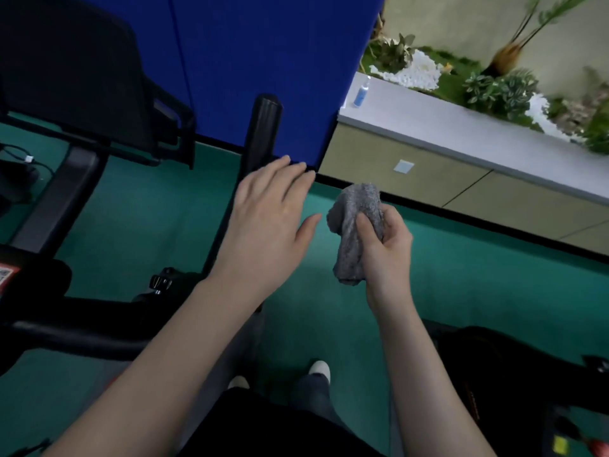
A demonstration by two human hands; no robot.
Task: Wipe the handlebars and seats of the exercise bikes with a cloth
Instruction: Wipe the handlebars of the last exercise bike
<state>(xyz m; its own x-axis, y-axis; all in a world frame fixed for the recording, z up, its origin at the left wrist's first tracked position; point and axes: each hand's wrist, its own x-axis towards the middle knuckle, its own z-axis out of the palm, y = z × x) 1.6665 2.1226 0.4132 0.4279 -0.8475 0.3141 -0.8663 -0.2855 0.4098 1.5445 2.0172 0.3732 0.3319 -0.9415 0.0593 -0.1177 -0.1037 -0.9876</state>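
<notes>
judging by its limp folds, the fuzzy grey cloth (357, 232) looks light and soft, clamped mid-bundle in the right grip (385, 249), while the left grip (267, 219) hovers, fingers apart, by the black handlebar (262, 130).

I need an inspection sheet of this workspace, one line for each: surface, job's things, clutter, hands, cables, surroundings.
Surface: green carpet floor under the bike.
Job's things: crumpled grey cloth; black upright handlebar grip of the black exercise bike; no seat plainly seen.
Clutter: small blue spray bottle, upright on the grey ledge.
Hands: left hand open with straight fingers in front of the grip, contact cannot be told; right hand holds the cloth.
Cables: thin black cable with a white connector, far left.
Surroundings: blue partition wall; green plants and white pebbles behind the ledge.
</notes>
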